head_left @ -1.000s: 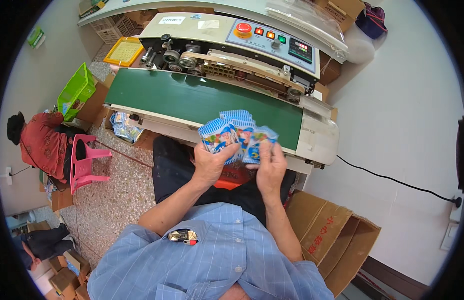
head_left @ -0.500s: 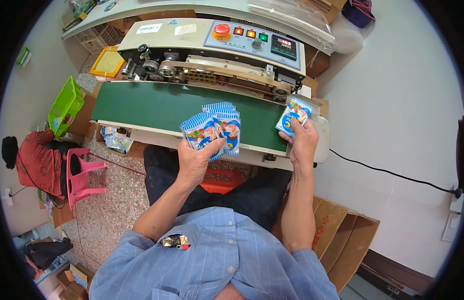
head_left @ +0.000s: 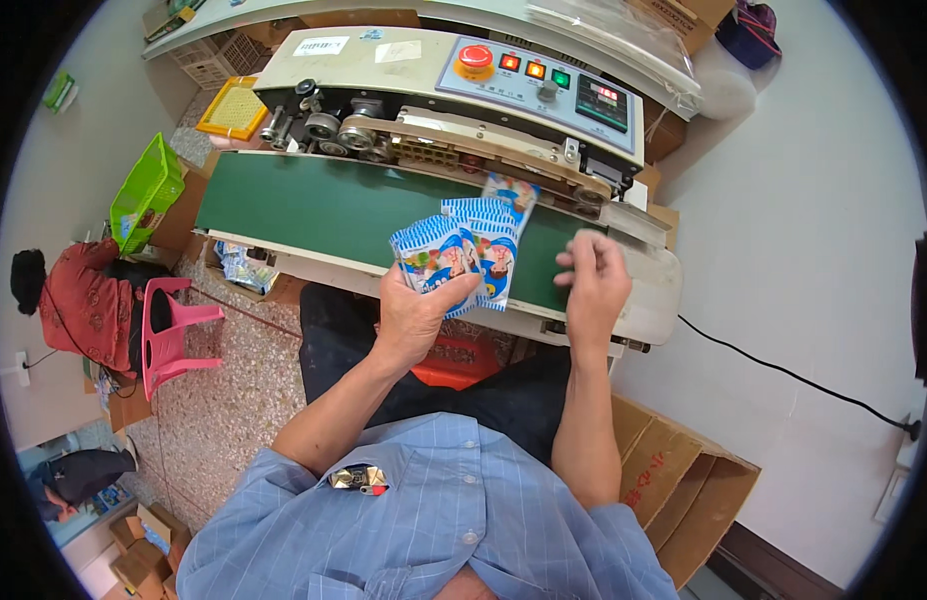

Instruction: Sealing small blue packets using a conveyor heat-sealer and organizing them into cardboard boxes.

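Observation:
My left hand [head_left: 421,312] is closed around a fanned stack of small blue-and-white packets [head_left: 495,262] with striped ends, its thumb across the front. The stack hovers over the green conveyor belt [head_left: 303,205] of a band sealing machine [head_left: 383,75]. Behind the stack, one more packet [head_left: 513,192] stands at the machine's sealing band, its lower part hidden by the stack. Over the belt's right end, my right hand [head_left: 595,288] holds nothing; its slightly blurred fingers are loosely bent and apart.
The machine's panel has a red knob [head_left: 475,60] and lit buttons. A cardboard box [head_left: 673,480] stands by my right side. To the left are a pink stool [head_left: 163,335], a green basket [head_left: 148,190] and a box of packets [head_left: 245,268]. A black cable [head_left: 783,368] runs along the right wall.
My right hand has let go of its packet, which is now further left at the sealing band. The left hand still holds its stack. The whole view has shifted slightly.

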`<state>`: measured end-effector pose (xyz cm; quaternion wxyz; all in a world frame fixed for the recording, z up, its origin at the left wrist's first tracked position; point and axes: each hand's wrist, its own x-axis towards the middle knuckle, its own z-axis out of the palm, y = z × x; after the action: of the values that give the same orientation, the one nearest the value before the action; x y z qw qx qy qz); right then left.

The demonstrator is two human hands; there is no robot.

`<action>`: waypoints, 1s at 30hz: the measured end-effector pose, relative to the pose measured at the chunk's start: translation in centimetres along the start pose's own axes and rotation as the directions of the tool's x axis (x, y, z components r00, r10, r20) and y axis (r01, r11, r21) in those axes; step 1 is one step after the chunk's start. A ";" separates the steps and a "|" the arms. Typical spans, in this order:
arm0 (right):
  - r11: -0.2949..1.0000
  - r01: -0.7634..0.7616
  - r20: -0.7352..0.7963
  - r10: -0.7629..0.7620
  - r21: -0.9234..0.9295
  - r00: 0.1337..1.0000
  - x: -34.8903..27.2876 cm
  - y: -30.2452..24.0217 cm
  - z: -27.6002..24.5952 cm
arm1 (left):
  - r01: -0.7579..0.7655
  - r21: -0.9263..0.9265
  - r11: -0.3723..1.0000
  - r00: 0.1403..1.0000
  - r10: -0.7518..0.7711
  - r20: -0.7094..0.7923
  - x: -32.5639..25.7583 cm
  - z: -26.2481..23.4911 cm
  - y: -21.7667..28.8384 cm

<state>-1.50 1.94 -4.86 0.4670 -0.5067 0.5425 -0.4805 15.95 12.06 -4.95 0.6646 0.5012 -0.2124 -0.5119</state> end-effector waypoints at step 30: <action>0.975 -0.150 -0.044 0.160 0.165 0.986 3.4 1.7 -3.5 | 0.023 -0.007 1.000 1.000 -0.023 0.012 0.3 0.6 -0.3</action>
<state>-5.31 -1.21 -6.26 0.5267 -0.4095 0.5529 -0.4992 15.44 11.53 -5.01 0.6591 0.4982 -0.2090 -0.5232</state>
